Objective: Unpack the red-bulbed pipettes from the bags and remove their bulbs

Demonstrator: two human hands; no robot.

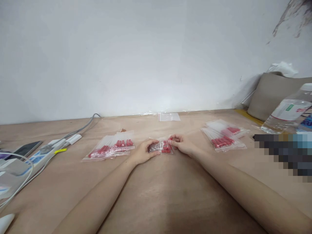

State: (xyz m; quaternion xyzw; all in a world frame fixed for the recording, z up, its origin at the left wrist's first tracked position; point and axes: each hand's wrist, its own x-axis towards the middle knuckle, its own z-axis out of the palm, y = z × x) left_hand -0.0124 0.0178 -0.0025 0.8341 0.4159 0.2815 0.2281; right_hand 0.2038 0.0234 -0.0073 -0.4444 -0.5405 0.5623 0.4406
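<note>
A small clear plastic bag with several short red pieces inside is between my two hands, low over the table. My left hand grips its left end, fingers along the far edge and thumb along the near one. At the bag's right end, my right hand is closed in a pinch on the plastic, which bends up there. The exact kind of the red pieces is too small to make out. Left of my hands lies a pile of similar filled bags; another pile of filled bags lies to the right.
A flat clear bag lies by the wall. On the left are a power strip with cables and a dark phone. To the right stand a grey bin and a tilted water bottle, beside a pixelated dark patch.
</note>
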